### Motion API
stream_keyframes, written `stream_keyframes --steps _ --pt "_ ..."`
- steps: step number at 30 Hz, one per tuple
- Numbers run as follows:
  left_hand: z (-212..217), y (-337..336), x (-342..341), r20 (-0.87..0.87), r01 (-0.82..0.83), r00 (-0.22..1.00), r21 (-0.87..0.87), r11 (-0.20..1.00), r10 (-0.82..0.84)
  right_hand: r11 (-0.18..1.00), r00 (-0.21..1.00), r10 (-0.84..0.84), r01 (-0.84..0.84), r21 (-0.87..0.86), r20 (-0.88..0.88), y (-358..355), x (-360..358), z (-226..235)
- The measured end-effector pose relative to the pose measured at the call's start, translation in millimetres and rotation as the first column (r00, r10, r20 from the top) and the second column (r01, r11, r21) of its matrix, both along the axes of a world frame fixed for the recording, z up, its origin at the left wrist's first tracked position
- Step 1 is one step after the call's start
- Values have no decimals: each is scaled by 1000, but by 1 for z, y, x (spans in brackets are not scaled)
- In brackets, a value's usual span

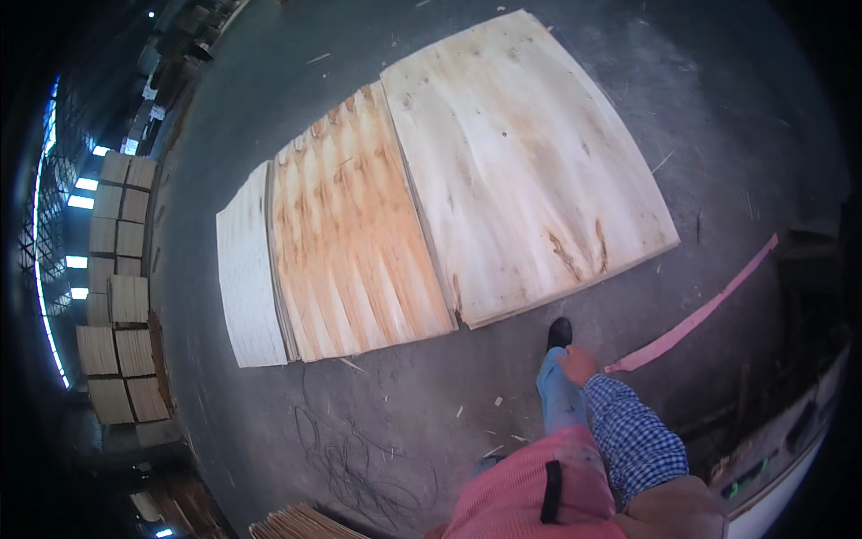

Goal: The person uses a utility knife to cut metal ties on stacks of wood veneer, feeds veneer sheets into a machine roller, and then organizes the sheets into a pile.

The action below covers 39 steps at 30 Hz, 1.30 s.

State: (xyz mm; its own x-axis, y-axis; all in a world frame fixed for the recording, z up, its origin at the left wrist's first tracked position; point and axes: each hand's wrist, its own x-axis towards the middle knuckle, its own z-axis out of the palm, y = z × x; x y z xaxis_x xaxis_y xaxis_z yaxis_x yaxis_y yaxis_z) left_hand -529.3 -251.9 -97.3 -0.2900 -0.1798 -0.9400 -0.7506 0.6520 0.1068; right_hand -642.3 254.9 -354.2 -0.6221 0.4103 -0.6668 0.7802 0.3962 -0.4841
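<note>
My right hand [579,365] hangs beside my blue-trousered leg, at the end of a blue-and-white checked sleeve. It is seen from above, its fingers mostly turned out of sight, and whether it holds anything does not show. Close by the hand begins a long pink strip [693,325], running up and to the right; whether the two touch is unclear. My left hand is out of the picture. Ahead on the floor lie three low stacks of wood veneer sheets: a large pale one [521,171], an orange-brown one [350,242] in the middle and a narrow whitish one [247,274].
Tangled dark cord [355,472] lies on the grey floor [242,458] to the left, among small wood scraps. Tall piles of stacked sheets [130,301] line the far left. At the bottom edge more sheet edges [301,524] show. A pale-edged surface [786,485] stands at lower right.
</note>
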Motion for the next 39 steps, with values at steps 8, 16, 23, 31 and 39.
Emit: stream_keyframes --steps 8,16,23,31,39 --pt "-5 60 -117 60 -39 997 -128 991 47 210 543 -684 786 -581 488 -41 -132 -144" --pt "-114 32 -206 217 118 974 -241 963 -65 -316 -80 -884 828 -463 460 17 -178 -144" --pt "-157 50 -292 180 56 983 -164 985 -26 -275 -133 -927 877 -394 352 118 -147 -130" --pt "-155 105 -272 190 29 982 -254 967 20 -242 -110 -910 924 -297 401 200 -131 -145" --pt "-156 169 -233 220 105 975 -280 954 -43 -318 -253 -941 888 -331 225 370 -53 -157"
